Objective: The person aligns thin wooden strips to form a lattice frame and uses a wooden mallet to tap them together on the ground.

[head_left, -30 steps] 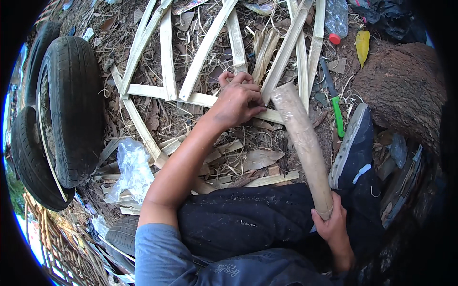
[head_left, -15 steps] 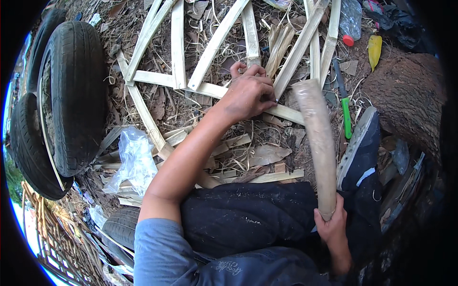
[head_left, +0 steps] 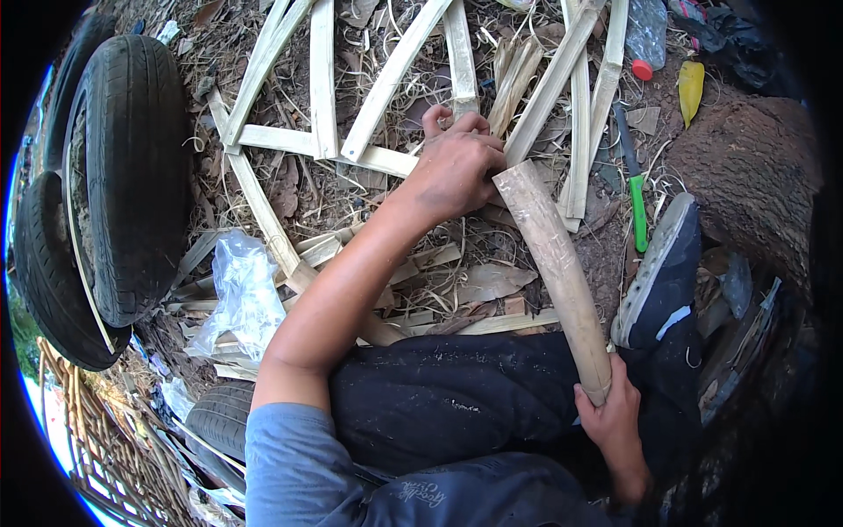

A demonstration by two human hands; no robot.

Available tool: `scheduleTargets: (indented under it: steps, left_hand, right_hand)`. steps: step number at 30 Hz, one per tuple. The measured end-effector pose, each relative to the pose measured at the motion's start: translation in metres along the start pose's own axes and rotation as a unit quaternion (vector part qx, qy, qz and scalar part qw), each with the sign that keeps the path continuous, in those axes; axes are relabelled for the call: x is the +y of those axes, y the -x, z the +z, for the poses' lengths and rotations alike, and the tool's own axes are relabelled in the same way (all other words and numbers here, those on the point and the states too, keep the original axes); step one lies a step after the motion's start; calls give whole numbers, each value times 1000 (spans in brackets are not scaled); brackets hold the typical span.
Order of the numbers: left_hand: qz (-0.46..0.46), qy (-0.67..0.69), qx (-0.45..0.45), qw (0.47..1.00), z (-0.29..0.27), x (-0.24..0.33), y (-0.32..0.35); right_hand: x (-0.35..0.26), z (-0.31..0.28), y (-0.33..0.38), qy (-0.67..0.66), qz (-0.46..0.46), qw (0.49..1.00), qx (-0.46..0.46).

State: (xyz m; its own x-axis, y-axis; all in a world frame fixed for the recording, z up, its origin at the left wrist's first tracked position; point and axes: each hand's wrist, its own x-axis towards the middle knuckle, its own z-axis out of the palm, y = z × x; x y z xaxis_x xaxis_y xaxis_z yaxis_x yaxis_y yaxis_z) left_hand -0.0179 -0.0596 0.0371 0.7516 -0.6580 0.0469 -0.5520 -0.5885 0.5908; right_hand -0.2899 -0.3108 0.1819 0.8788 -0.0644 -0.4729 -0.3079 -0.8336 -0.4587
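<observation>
My right hand (head_left: 609, 418) grips the lower end of a thick length of bamboo (head_left: 564, 272). Its upper end lies against or just over the fingertips of my left hand (head_left: 458, 167). Those fingertips are pinched at a joint of pale wooden slats, where a small nail showed half a second ago; the bamboo's end now hides it. A crosswise slat (head_left: 279, 139) passes under my left hand. Several slats rest on it and point away from me, among them a slat (head_left: 386, 92) with a small nail head near its end and a slat (head_left: 555, 77) running up right from my fingertips.
Old tyres (head_left: 140, 176) stand at the left. A clear plastic bag (head_left: 241, 290) lies on scrap slats by my left arm. At the right are a green-handled knife (head_left: 637, 206), my shoe (head_left: 657, 272), a tree trunk (head_left: 746, 171) and a plastic bottle (head_left: 645, 39).
The bamboo's upper end has swung left and down to my left fingertips. My right hand stays by my leg, and my left hand holds its place. The slat right of the joint has shifted.
</observation>
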Motion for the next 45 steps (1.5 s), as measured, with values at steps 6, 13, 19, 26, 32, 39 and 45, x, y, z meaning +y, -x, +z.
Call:
scheduleTargets:
  steps: [6, 13, 19, 26, 32, 39, 45]
  left_hand:
    - [-10, 4, 1, 1000, -2, 2, 0]
    - [-34, -6, -20, 999, -3, 7, -3]
    - [-22, -15, 1, 1000, 0, 6, 0]
    - [-16, 37, 16, 999, 4, 1, 3]
    - [-9, 80, -7, 997, 0, -6, 5]
    - [46, 15, 43, 998, 10, 0, 6]
    - [67, -63, -3, 996, -7, 3, 6]
  right_hand:
    - [-1, -2, 4, 0, 20, 1000, 4]
    - [-1, -2, 1, 0, 25, 1000, 10]
    - [-5, -2, -1, 32, 18, 999, 8]
    - [-12, -9, 0, 43, 51, 998, -17]
    - [-9, -8, 4, 34, 56, 998, -17]
    - [2, 0, 4, 8, 39, 999, -7]
    - [6, 7, 3, -13, 43, 999, -18]
